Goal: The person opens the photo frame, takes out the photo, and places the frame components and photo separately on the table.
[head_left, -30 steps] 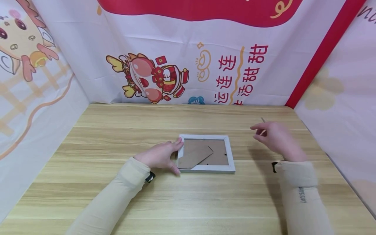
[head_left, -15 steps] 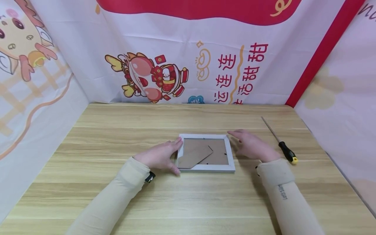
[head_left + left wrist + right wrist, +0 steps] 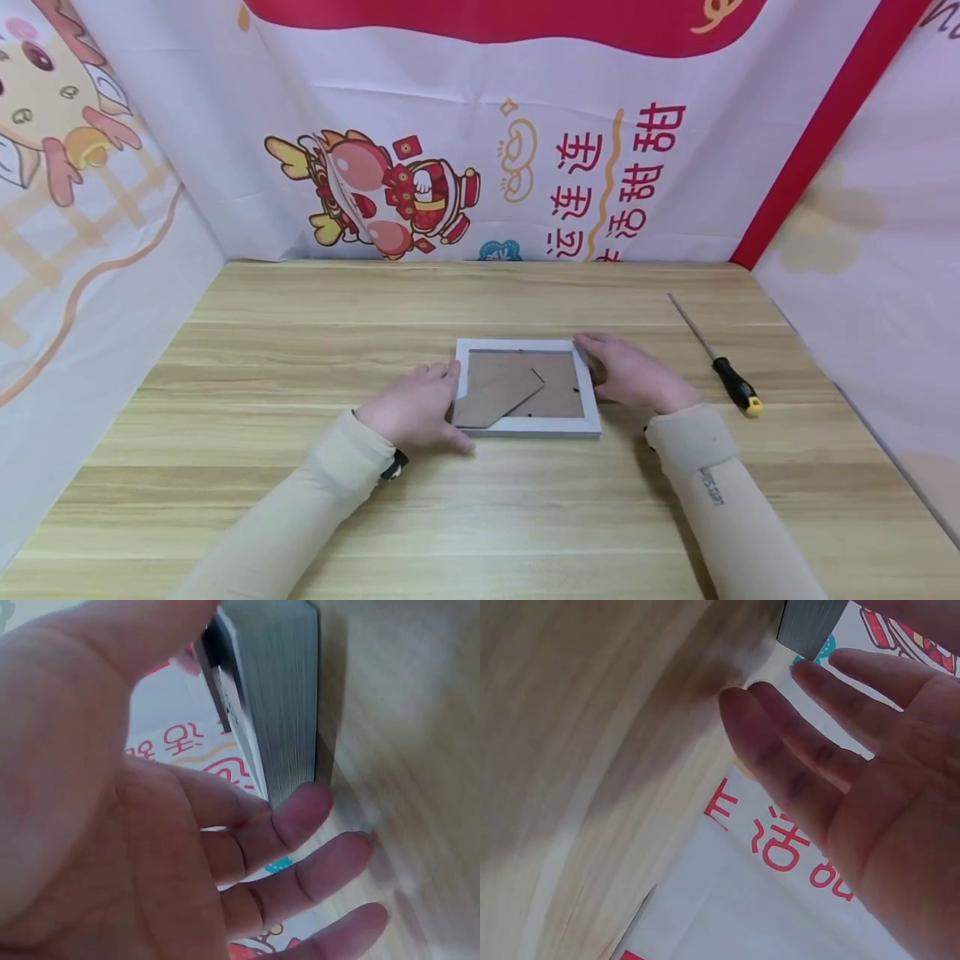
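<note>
A white picture frame (image 3: 540, 424) lies face down on the wooden table, its brown backing board (image 3: 558, 387) and slanted stand flap (image 3: 495, 396) facing up. My left hand (image 3: 416, 408) is at its left side, thumb by the front corner and fingertips right at the edge. In the left wrist view the fingers (image 3: 330, 866) are loosely extended beside the frame's grey side (image 3: 281, 697). My right hand (image 3: 633, 371) is at the right side, with its fingertips near the far right corner. Its fingers (image 3: 780, 746) look nearly straight in the right wrist view, beside the frame's corner (image 3: 810, 628).
A screwdriver (image 3: 733, 383) with a black and yellow handle lies on the table to the right, shaft pointing away. Printed white cloth (image 3: 420, 75) hangs behind the table (image 3: 337, 308) and along both sides.
My right hand has let go of the screwdriver, leaving it on the table, and moved left to the frame's right side. My left hand has shifted slightly toward me along the frame's left edge.
</note>
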`<state>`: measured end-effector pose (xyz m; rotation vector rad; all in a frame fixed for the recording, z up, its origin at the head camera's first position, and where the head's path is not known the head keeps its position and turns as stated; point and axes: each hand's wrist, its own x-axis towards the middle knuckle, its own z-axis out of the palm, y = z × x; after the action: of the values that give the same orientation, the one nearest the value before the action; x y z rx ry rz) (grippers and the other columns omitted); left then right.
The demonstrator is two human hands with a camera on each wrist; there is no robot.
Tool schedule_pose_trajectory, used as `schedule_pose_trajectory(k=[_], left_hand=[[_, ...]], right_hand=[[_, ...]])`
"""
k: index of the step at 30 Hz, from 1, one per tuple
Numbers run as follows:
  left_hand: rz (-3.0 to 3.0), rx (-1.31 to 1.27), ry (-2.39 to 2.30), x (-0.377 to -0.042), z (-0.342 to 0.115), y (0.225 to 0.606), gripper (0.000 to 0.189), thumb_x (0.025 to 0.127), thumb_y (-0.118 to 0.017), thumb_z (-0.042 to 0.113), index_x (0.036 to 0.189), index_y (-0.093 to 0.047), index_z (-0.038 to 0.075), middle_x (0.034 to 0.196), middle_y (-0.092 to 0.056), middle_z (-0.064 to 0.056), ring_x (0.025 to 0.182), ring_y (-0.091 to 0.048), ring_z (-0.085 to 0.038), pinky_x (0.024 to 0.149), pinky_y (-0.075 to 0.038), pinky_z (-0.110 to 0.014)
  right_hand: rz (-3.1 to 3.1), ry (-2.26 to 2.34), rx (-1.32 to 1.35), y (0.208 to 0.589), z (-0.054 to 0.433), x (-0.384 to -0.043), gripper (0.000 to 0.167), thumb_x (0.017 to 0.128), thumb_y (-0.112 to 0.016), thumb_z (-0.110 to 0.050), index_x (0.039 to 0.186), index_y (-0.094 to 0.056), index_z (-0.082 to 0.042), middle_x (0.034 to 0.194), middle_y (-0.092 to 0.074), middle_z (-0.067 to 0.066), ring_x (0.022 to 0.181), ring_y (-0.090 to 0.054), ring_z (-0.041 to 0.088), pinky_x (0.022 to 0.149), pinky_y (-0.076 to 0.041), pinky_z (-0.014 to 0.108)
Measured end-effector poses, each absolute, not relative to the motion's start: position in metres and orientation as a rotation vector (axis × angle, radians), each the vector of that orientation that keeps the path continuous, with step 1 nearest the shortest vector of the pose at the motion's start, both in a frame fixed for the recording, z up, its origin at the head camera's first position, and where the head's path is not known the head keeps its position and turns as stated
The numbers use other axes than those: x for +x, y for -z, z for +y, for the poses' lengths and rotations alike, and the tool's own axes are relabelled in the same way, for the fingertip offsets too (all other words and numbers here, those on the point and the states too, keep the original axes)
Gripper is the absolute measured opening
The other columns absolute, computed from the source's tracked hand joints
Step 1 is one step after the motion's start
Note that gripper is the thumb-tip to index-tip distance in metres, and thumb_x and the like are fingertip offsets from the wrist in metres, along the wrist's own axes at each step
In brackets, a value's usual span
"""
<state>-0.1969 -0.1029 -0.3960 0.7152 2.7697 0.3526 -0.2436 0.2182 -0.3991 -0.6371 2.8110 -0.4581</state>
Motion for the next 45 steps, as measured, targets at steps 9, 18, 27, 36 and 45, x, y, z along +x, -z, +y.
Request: schedule_pose_trajectory(k=[9,18,27,36,45], left_hand=[[2.785,0.649,-0.427,-0.196,-0.097,0.399,0.093,0.073,-0.085,0.049,0.138,-0.044,-0.004,0.1,-0.062,-0.005,0.084,-0.058,-0.017,0.073,-0.051,-0.038],[2.806,0.593,-0.383,-0.195,-0.096,0.397,0.055,0.074,-0.086,0.043,0.105,-0.061,0.006,0.079,-0.061,0.0,0.068,-0.055,-0.016,0.061,-0.048,-0.038],[2.827,0.565,-0.471,-0.202,-0.1,0.399,0.054,0.067,-0.092,0.028,0.106,-0.065,0.004,0.089,-0.067,-0.003,0.075,-0.059,-0.018,0.07,-0.052,-0.039],[2.835,0.602,-0.574,-0.217,-0.11,0.398,0.051,0.063,-0.093,0.015,0.108,-0.071,0.008,0.092,-0.069,0.0,0.083,-0.062,-0.018,0.081,-0.052,-0.04],[2.754,0.605,-0.59,-0.247,-0.118,0.38,0.052,0.066,-0.091,0.006,0.114,-0.071,0.006,0.101,-0.07,-0.004,0.089,-0.063,-0.019,0.084,-0.053,-0.038]], right_hand=[[2.773,0.462,-0.623,0.399,0.216,-0.245,0.084,0.082,-0.074,0.003,0.154,-0.03,-0.001,0.156,-0.03,0.024,0.139,-0.034,0.041,0.109,-0.034,0.055],[2.791,0.482,-0.67,0.399,0.216,-0.244,0.081,0.081,-0.078,-0.001,0.149,-0.036,0.006,0.148,-0.039,0.027,0.131,-0.043,0.042,0.106,-0.039,0.054],[2.734,0.486,-0.607,0.4,0.214,-0.245,0.066,0.07,-0.09,-0.012,0.13,-0.063,-0.006,0.107,-0.058,0.004,0.095,-0.056,0.021,0.086,-0.051,0.041],[2.708,0.515,-0.646,0.399,0.209,-0.244,0.05,0.061,-0.096,-0.025,0.102,-0.07,-0.013,0.09,-0.065,-0.007,0.081,-0.057,0.015,0.08,-0.051,0.037],[2.778,0.546,-0.577,0.386,0.201,-0.23,0.053,0.062,-0.095,-0.032,0.103,-0.07,-0.009,0.088,-0.065,-0.005,0.078,-0.057,0.015,0.076,-0.051,0.036]])
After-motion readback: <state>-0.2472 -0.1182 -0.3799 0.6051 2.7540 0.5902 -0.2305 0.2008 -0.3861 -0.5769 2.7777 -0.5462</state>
